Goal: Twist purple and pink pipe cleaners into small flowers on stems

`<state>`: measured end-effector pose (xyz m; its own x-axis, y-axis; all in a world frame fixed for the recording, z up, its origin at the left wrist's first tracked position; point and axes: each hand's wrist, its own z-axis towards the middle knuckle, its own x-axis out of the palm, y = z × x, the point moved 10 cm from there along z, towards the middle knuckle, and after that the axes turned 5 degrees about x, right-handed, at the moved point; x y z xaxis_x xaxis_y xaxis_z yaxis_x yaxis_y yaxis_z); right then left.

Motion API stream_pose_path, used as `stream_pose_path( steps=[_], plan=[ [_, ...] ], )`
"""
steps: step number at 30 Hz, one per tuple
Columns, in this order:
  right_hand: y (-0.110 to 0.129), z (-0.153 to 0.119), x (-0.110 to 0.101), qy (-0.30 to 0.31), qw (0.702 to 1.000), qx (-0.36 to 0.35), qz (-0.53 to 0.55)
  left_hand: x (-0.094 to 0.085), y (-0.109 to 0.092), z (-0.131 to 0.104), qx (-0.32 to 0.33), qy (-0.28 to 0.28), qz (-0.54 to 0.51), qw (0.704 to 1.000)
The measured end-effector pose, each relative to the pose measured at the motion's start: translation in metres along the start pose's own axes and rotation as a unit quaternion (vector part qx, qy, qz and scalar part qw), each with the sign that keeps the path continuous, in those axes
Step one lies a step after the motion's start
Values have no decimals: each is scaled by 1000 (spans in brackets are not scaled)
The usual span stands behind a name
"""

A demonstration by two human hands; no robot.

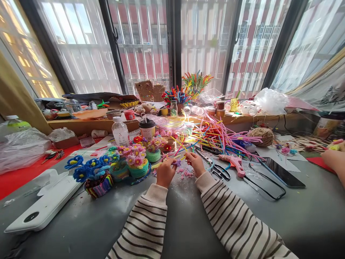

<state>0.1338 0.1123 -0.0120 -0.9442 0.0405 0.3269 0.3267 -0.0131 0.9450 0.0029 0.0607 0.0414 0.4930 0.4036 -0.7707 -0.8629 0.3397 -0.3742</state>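
My left hand is closed in a pinch on a small purple pipe cleaner piece, which pokes out past the fingertips. Just to its right, my right hand also pinches. A thin yellow strand shows by its fingertips, but I cannot tell whether it is held. Pink fluffy trimmings lie on the grey table between and below the hands. Beside my left hand stand small pots of pipe cleaner flowers: pink flowers in a turquoise and yellow pot, and blue flowers in a striped pot.
Black-handled scissors, a pink glue gun with its cord, and a phone lie to the right. Behind are loose pipe cleaners, a bottle and a cup. A white device lies left; another person's arm enters right.
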Motion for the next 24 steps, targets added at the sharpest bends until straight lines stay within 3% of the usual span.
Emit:
stream_pose_path(
  steps=[6,11,19,24],
  plan=[
    [3,6,-27,-80,994,-9,72,-12,15,-1,-32,-60,5,998],
    [10,8,-42,-95,993,-20,62,-21,25,-3,-70,-94,21,993],
    [7,2,-21,26,999,30,-25,-25,24,-2,-75,-101,11,992],
    [9,-7,-4,109,987,0,-117,-16,33,9,-99,-90,-11,991]
  ],
)
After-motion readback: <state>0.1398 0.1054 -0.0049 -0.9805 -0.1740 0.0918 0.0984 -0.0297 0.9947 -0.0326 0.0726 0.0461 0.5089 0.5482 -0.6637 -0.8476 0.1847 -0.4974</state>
